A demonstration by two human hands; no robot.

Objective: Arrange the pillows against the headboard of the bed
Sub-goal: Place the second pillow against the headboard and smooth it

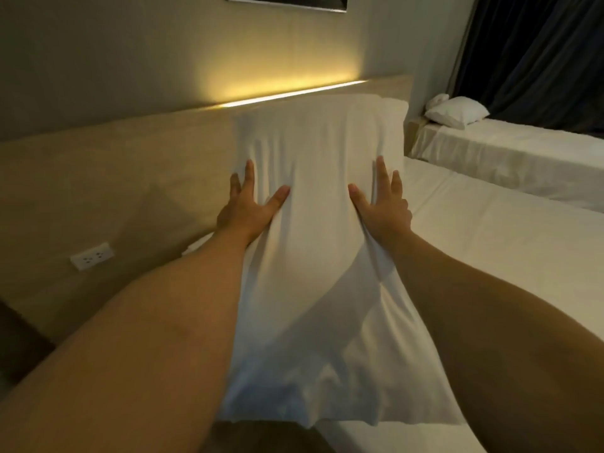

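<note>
A long white pillow [313, 197] stretches from near me up to the beige headboard [114, 165], its far end leaning against the board. My left hand [250, 204] presses its left side with fingers spread. My right hand [382, 204] presses the right side the same way, squeezing the pillow between both palms. Its loose case end hangs toward me at the bottom. The bed's white sheet [490, 250] lies to the right under my right arm.
A second bed [510, 158] with a white pillow [457, 111] stands at the right, before dark curtains [536, 53]. A white wall socket [92, 256] sits low on the headboard panel at left. A light strip [294, 93] glows along the headboard top.
</note>
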